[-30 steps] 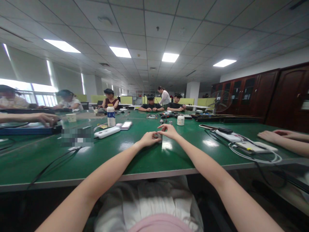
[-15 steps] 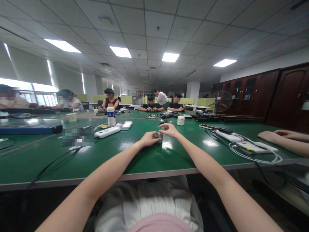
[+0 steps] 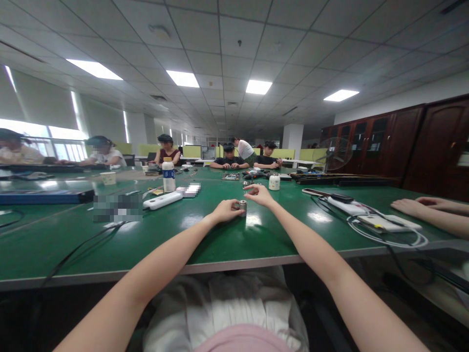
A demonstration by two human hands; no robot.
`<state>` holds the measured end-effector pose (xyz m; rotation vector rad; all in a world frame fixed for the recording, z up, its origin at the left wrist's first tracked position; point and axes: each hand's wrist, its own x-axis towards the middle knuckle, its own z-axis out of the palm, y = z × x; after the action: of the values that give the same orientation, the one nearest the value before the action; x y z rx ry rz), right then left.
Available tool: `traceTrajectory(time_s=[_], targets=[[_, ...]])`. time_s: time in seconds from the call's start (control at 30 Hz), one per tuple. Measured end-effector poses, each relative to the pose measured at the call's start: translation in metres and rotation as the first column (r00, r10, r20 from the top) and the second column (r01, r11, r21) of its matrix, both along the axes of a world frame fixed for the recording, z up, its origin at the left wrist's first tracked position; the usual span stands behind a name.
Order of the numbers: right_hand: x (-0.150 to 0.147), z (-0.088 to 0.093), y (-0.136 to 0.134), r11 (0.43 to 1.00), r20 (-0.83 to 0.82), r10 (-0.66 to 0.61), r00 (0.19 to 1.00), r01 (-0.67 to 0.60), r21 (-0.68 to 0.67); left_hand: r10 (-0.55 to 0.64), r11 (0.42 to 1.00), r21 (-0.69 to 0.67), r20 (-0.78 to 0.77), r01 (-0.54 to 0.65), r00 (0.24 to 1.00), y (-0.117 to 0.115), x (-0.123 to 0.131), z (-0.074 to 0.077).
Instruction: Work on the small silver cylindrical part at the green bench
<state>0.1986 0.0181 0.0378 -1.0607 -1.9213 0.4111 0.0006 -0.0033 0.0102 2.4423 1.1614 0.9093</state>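
Observation:
My left hand [image 3: 226, 211] is closed around the side of a small silver metal cylinder [image 3: 243, 209], which stands upright on the green table [image 3: 256, 239]. The cylinder's round top is uncovered. My right hand [image 3: 261, 194] hovers just above and behind it, apart from it, thumb and forefinger bent toward each other in a pinch. Whatever the right fingertips hold is too small to make out. Some small dark metal parts [image 3: 245, 184] lie just beyond the right fingers, partly hidden by them.
A white jar [image 3: 274, 183] stands behind my right hand. Left are a bottle [image 3: 169, 176] and a white power strip [image 3: 163, 200]; right, a phone [image 3: 317, 192] and white cables [image 3: 388, 237]. Another person's hands [image 3: 410, 207] rest at the right edge. People sit across the table.
My right hand has risen slightly off the cylinder, so its top now shows. My left hand keeps its grip in the same place.

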Motion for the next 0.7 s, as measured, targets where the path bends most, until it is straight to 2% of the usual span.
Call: traceTrajectory(time_s=[0.23,0.33,0.5,0.7], targets=[[0.018,-0.012,0.007,0.961,0.154,0.071,0.986,-0.026,-0.276,0.023,1.0,0.003,0.0,-0.023,1.0,-0.002,0.0,0.001],[0.02,-0.014,0.007,0.946,0.172,0.091,0.981,-0.031,-0.324,0.027,1.0,0.003,0.0,-0.027,1.0,-0.002,0.0,0.001],[0.02,-0.014,0.007,0.959,0.166,0.078,0.983,-0.028,-0.283,0.03,1.0,0.004,0.002,-0.03,1.0,-0.002,0.0,0.001],[0.012,-0.005,0.006,0.999,0.06,-0.002,0.998,0.005,-0.049,0.013,1.0,-0.004,0.006,-0.013,1.0,-0.001,0.0,0.0]])
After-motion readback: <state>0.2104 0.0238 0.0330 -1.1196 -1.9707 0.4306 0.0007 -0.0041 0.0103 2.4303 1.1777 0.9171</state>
